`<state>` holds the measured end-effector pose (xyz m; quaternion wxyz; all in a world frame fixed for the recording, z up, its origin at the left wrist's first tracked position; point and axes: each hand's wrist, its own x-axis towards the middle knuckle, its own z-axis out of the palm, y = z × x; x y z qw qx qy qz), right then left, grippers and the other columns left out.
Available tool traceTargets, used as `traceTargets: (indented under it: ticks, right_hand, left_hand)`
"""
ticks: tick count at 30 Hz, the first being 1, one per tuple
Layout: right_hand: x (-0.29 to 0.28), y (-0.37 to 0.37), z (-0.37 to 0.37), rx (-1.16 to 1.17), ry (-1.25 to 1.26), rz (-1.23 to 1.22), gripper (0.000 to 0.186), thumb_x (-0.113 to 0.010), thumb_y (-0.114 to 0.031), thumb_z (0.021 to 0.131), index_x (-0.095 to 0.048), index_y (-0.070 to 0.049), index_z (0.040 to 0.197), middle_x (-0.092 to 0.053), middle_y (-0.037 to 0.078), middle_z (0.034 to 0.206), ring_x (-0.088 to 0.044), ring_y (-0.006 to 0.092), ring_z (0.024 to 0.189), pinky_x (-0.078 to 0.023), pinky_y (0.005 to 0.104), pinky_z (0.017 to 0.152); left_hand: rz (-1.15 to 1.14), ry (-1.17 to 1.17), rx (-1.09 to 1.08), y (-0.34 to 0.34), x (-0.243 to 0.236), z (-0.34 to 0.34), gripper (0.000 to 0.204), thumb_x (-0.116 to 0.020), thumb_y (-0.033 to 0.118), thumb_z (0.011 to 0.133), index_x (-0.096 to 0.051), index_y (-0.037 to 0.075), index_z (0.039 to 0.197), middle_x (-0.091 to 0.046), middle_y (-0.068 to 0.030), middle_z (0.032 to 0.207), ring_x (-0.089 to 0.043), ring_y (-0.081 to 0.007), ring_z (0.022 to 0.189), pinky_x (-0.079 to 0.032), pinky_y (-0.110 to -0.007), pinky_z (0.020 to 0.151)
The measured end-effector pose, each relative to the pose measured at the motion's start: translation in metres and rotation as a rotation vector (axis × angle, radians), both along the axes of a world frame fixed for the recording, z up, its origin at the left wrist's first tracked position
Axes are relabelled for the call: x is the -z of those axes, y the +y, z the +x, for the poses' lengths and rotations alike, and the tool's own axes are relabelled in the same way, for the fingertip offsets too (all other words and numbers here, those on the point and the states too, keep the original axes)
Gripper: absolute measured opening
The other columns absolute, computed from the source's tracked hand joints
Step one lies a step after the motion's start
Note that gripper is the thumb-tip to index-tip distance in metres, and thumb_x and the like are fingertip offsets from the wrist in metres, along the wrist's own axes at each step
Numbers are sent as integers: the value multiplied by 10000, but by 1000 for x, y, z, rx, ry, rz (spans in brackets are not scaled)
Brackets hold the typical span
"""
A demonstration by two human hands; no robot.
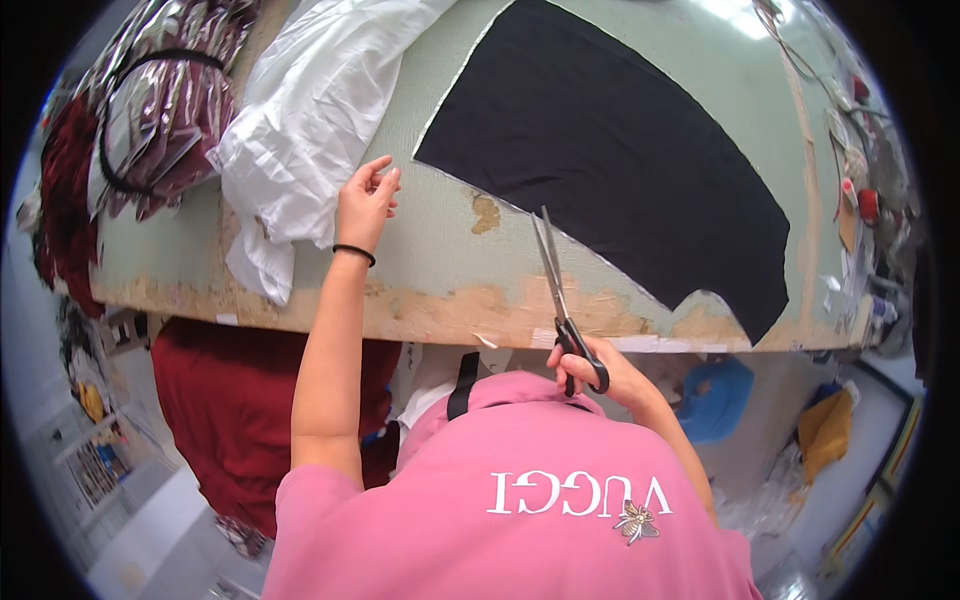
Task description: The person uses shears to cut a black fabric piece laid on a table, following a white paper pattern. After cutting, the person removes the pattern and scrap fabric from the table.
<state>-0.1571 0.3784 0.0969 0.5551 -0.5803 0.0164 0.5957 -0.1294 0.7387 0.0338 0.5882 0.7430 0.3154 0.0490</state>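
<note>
A large curved piece of black fabric lies flat on the pale green table, with a thin white edge along its near and left sides. My right hand grips the black handles of a pair of scissors at the table's front edge. The blades point away from me, slightly apart, and their tips reach the fabric's near edge. Over the table, to the left of the fabric, is my left hand, its fingers loosely bent and apart with nothing in them. It is beside a crumpled white cloth.
Clear plastic-wrapped bundles and dark red cloth sit at the table's far left. Cords, a red spool and small tools line the right side. Below the front edge are a draped dark red cloth and a blue plastic container.
</note>
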Motion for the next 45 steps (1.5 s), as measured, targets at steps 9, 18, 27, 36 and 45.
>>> traceTargets:
  ticks: [9,18,27,36,45]
  right_hand:
    - [26,115,-64,307,168,-2,304,-582,-324,892,-595,-31,969,-616,36,731,-516,71,556,-407,207,508]
    - [38,180,-65,469,198,218,389,-529,-398,910,-548,-23,1009,-600,57,781,-611,151,737,-464,233,590]
    - [46,212,-60,627,138,61,261,-647,-293,876,-579,-49,941,-587,2,712,-582,74,642,-424,197,550]
    - [43,224,-58,649,97,-56,253,-669,-273,867,-565,-43,877,-568,-8,685,-549,66,589,-439,215,551]
    - [48,229,-63,700,56,-112,246,-680,-242,860,-576,-19,843,-564,-5,687,-532,61,568,-453,222,536]
  left_hand:
    - [-536,160,268,39,15,57,291,-568,238,937,-605,1,1102,-589,-12,662,-489,-45,445,-419,-196,414]
    - [-677,242,490,67,4,74,322,-491,214,965,-583,-43,1135,-605,-34,662,-457,-44,426,-438,-198,442]
    - [-815,338,508,64,10,43,328,-463,192,969,-574,-59,1148,-596,-23,642,-446,-44,420,-427,-197,434]
    - [-958,304,444,47,18,27,320,-491,189,963,-577,-50,1156,-581,-16,633,-427,-44,415,-418,-206,432]
    - [-932,288,421,40,17,29,329,-492,194,965,-569,-41,1181,-544,3,625,-413,-44,422,-394,-204,435]
